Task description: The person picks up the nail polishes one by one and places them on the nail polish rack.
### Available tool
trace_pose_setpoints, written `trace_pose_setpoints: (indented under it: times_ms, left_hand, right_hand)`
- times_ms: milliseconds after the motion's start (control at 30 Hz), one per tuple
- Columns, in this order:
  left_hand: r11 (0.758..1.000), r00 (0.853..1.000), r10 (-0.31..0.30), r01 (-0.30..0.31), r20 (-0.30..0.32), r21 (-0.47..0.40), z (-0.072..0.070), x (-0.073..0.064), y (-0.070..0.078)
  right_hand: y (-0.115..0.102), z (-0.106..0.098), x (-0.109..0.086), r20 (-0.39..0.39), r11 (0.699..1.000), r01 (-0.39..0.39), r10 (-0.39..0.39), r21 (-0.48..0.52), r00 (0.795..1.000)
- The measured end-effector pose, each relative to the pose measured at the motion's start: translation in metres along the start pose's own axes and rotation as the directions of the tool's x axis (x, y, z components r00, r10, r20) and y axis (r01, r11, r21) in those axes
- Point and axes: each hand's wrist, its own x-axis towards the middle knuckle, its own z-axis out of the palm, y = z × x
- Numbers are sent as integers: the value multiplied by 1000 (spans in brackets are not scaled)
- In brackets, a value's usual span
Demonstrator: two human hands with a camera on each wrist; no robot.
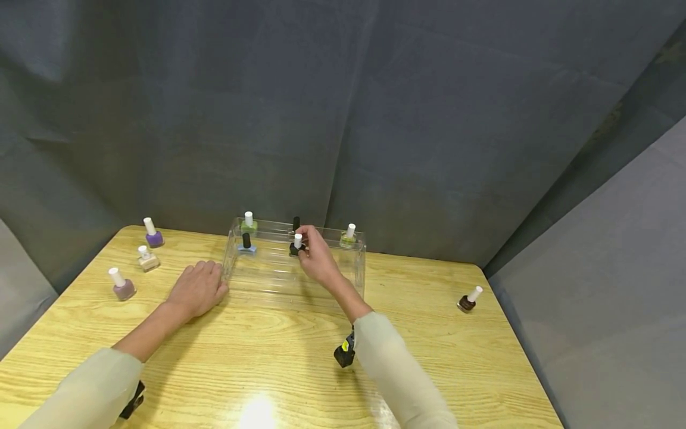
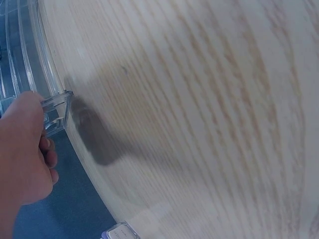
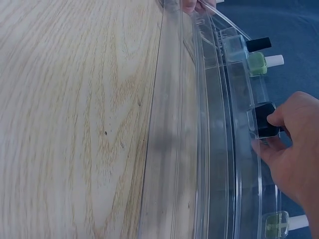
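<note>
A clear tiered display rack point(image 1: 278, 277) stands at the back of the table. My right hand point(image 1: 320, 259) pinches a black nail polish bottle point(image 3: 265, 120) with a white cap at one of the upper tiers. At the left end of the rack, my left hand point(image 1: 197, 289) grips its edge, fingers curled against the clear side point(image 2: 59, 107). On the rack, a light blue bottle point(image 1: 247, 248) with a black cap and a green bottle point(image 1: 249, 226) stand to the left. A black-capped bottle point(image 1: 296, 223) is partly hidden behind my right hand, and a yellow-green bottle point(image 1: 348, 239) stands to the right.
Left of the rack, a purple bottle point(image 1: 155, 239), a cream bottle point(image 1: 149, 261) and a mauve bottle point(image 1: 124, 289) stand on the wooden table point(image 1: 257, 357). Far right is a dark brown bottle point(image 1: 467, 304). A dark curtain point(image 1: 268, 119) hangs close behind the rack.
</note>
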Motion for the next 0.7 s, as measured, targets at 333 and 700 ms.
trace_pose_setpoints:
  times_ms: [333,700]
  left_hand:
    - [1000,1000,3,-3,-13,6,3,0,-2]
    - [1000,1000,4,-4,-4,1,1,0,-1]
  right_hand:
    - [3,3,2,14,1000,-24,24,-9,1000]
    - [4,4,4,61,999,-33,35,-37,998]
